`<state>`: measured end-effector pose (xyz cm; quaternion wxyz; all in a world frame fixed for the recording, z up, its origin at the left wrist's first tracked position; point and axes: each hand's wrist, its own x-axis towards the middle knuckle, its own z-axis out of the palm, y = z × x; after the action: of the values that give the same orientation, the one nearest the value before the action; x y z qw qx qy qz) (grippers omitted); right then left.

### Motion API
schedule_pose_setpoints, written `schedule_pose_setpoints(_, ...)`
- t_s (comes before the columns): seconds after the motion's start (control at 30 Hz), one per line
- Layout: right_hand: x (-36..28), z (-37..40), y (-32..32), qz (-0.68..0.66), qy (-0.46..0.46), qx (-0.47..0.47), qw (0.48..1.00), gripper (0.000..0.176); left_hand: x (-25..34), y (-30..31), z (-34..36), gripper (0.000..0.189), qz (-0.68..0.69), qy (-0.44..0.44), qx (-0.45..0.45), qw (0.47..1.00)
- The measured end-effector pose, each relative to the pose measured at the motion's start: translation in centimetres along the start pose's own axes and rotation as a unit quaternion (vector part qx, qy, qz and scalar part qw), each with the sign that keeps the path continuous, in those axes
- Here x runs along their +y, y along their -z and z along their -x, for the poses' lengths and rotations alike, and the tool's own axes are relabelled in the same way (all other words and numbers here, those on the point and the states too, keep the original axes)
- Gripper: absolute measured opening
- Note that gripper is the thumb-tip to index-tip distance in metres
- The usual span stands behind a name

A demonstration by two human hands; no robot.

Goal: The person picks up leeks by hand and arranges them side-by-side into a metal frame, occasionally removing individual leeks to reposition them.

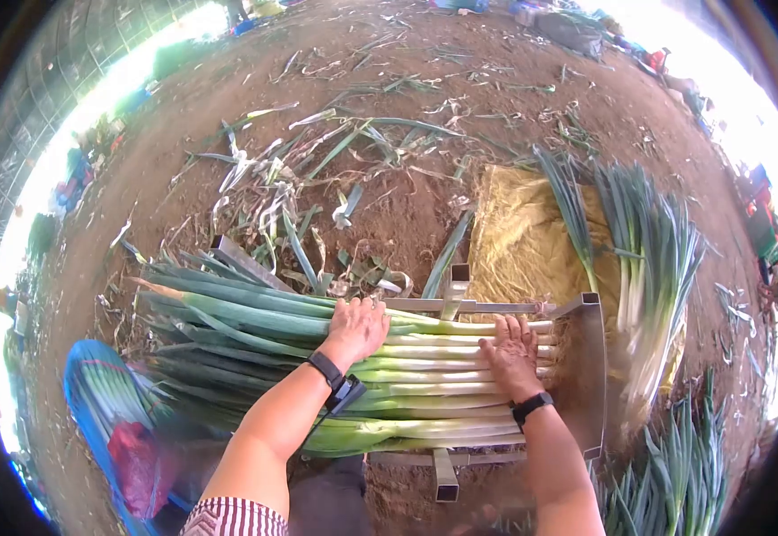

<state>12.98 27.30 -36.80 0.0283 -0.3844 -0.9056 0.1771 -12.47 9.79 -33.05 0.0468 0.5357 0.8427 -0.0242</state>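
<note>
A row of long green onions [447, 390] lies sideways in a metal frame [596, 375], white root ends to the right against its end plate, green leaves to the left. My left hand [359, 329] rests on top of the far stalks near where white turns to green, fingers laid over them and pointing away. On the white shafts nearer the roots, my right hand [511, 355] lies with its fingers slightly spread. Both hands touch the stalks from above, and neither is wrapped round one. Each wrist wears a dark band.
More green onions [644, 259] lie on a yellow sack [518, 237] at the right, and another pile [675, 473] is at the lower right. A blue-edged container [94, 447] with a red bag [142, 466] stands at the left. Leaf scraps [264, 170] litter the soil ahead.
</note>
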Motion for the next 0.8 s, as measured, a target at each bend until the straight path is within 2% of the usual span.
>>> schedule_pose_setpoints(0.17,-0.2,-0.2,0.3,0.012,-0.018,-0.026,0.999,0.067,0.0,0.8,0.1,0.038,0.027,-0.016,-0.004,0.999)
schedule_pose_setpoints(0.3,0.2,-0.2,-0.6,0.017,-0.02,-0.007,1.0,0.066,-1.9,1.4,0.7,0.043,0.046,-0.154,0.038,0.986)
schedule_pose_setpoints(0.53,0.2,-0.5,-0.3,0.027,-0.004,-0.008,1.0,0.064,-1.6,0.7,-0.2,0.034,0.057,-0.148,-0.01,0.987)
schedule_pose_setpoints(0.8,0.2,-0.4,-0.5,0.027,-0.004,0.004,1.0,0.064,-1.1,-0.1,0.5,0.044,0.002,-0.145,0.037,0.989)
